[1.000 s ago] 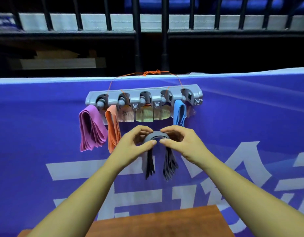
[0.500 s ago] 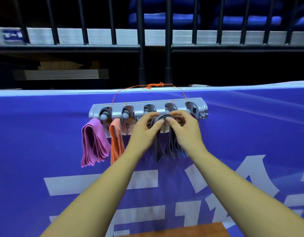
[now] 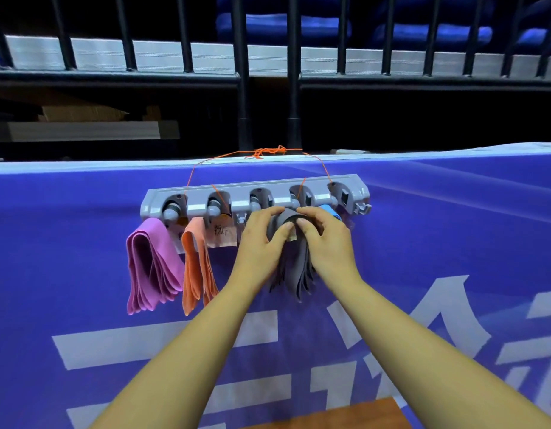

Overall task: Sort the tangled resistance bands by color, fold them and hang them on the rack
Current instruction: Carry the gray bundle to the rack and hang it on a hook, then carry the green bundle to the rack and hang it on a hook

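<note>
A grey rack (image 3: 354, 184) with several pegs hangs by orange string on a blue banner. A folded pink band (image 3: 150, 264) hangs from its leftmost peg and a folded orange band (image 3: 196, 261) from the second one. My left hand (image 3: 258, 243) and my right hand (image 3: 326, 243) both pinch the top loop of a folded dark grey band (image 3: 294, 267), held right under the fourth peg; its ends dangle between my wrists. A blue band (image 3: 329, 210) peeks out behind my right hand. Whether the grey loop sits on a peg is hidden.
Paper labels (image 3: 222, 233) hang below the rack. The blue banner (image 3: 453, 243) fills the view behind it, with black railing bars (image 3: 241, 72) above. A brown wooden surface (image 3: 345, 416) shows at the bottom edge.
Both hands have carried the dark grey band upward from below the rack to the pegs, now covering most of the blue band.
</note>
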`<state>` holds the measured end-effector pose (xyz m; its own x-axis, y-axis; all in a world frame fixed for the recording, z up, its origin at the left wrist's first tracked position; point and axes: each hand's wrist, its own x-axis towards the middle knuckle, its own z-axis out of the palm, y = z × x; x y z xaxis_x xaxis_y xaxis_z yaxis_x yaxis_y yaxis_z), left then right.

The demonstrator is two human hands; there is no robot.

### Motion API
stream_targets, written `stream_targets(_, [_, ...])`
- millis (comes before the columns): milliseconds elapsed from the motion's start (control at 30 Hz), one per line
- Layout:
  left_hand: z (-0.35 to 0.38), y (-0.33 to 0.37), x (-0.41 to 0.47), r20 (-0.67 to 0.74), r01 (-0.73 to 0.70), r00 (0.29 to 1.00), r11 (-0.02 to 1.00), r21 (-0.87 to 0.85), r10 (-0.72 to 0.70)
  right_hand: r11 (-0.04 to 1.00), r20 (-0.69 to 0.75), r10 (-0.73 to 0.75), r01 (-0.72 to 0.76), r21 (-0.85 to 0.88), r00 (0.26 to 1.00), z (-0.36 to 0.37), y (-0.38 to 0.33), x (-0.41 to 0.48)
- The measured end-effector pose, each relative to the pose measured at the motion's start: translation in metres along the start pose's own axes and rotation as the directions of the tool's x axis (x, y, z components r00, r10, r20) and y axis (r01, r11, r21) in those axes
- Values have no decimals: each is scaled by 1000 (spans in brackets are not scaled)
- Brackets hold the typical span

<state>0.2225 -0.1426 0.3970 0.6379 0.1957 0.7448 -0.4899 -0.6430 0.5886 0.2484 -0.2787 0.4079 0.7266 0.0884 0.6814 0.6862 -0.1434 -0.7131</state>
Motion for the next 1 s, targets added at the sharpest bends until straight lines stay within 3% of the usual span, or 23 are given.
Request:
stream_targets(200, [1, -7, -6, -21, -10, 1000, 1000, -14, 10, 994, 45, 19, -24, 104, 999, 3, 3, -7])
stream_targets(500, [0, -4, -8, -44, 30, 998, 996, -87, -33, 955, -6, 126, -119, 272, 992, 10, -4, -3])
stream_targets(633, [0, -1, -9, -37, 90, 994, 976, -199, -99, 958, -3, 111, -106, 268, 994, 11, -5, -8])
stream_targets(1000, [1, -1, -15, -55, 153, 985, 976, -156, -163, 979, -40, 137, -129, 156, 990, 14, -3, -15])
